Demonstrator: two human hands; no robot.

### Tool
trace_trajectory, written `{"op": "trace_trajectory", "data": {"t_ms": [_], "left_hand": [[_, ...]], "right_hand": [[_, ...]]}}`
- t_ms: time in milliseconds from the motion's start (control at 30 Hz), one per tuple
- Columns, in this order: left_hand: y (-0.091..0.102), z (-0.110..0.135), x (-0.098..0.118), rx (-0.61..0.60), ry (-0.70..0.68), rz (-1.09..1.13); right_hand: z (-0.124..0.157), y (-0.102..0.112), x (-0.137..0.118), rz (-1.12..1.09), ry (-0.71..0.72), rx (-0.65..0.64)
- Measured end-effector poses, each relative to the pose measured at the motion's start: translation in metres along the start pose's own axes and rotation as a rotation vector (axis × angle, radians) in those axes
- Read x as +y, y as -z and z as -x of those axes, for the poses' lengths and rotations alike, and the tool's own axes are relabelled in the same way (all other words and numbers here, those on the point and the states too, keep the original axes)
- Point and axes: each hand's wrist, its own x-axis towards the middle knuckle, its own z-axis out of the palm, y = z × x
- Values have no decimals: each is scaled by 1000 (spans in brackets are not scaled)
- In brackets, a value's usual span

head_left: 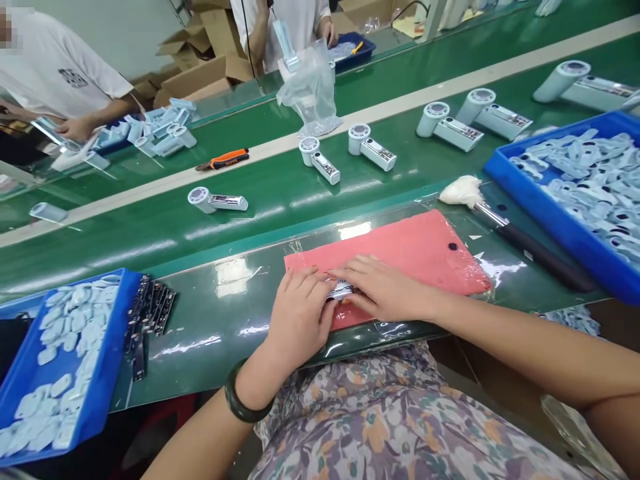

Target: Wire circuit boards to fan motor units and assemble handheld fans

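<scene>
Left grip (299, 319), right grip (384, 288) closed on silver part (341, 290).

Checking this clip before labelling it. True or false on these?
1. The left hand wears a dark bangle. True.
2. The right hand and left hand touch a small silver-faced part on a pink mat. True.
3. Orange-handled pliers lie in the right blue tray. False: they lie on the pale strip beside the green belt.
4. The hands are gloved. False: they are bare.
5. Pale-blue cylindrical units sit on a green belt. True.
</scene>
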Motion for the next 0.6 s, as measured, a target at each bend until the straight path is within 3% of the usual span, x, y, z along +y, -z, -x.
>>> {"op": "trace_trajectory", "data": {"t_ms": [167,333,467,567,600], "left_hand": [[1,0,4,23,-18,-29],[14,-13,-4,-80,-116,-207],[37,-57,-56,-127,-276,-378],[53,-109,-116,-25,-289,-565],[54,-127,-136,31,-234,-607]], "right_hand": [[-3,-1,-3,46,-35,14],[0,4,-4,-111,-51,33],[25,25,20,-46,-180,230],[59,56,49,124,-367,430],[72,70,58,181,-452,474]]}}
